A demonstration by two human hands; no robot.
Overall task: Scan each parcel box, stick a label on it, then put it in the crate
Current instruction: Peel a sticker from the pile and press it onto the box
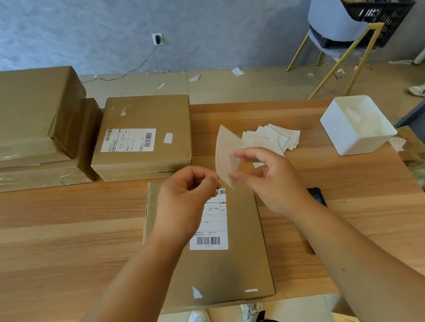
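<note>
A flat brown parcel box point(219, 269) lies on the wooden table point(56, 247) right in front of me, with a white shipping sticker on top. Above it, my right hand point(270, 180) pinches a pale label sheet point(227, 156) that stands upright. My left hand point(186, 198) pinches the sheet's lower edge with fingertips. More loose labels point(272, 137) lie fanned out behind. A black scanner point(317, 197) peeks out beyond my right wrist. The black crate point(375, 9) sits on a chair at the far right.
Several brown parcels point(22, 125) are stacked at the table's left, with another box point(144, 137) beside them. A white bin point(356, 124) stands at the right edge. The grey chair point(334, 28) has gold legs. Paper scraps litter the floor.
</note>
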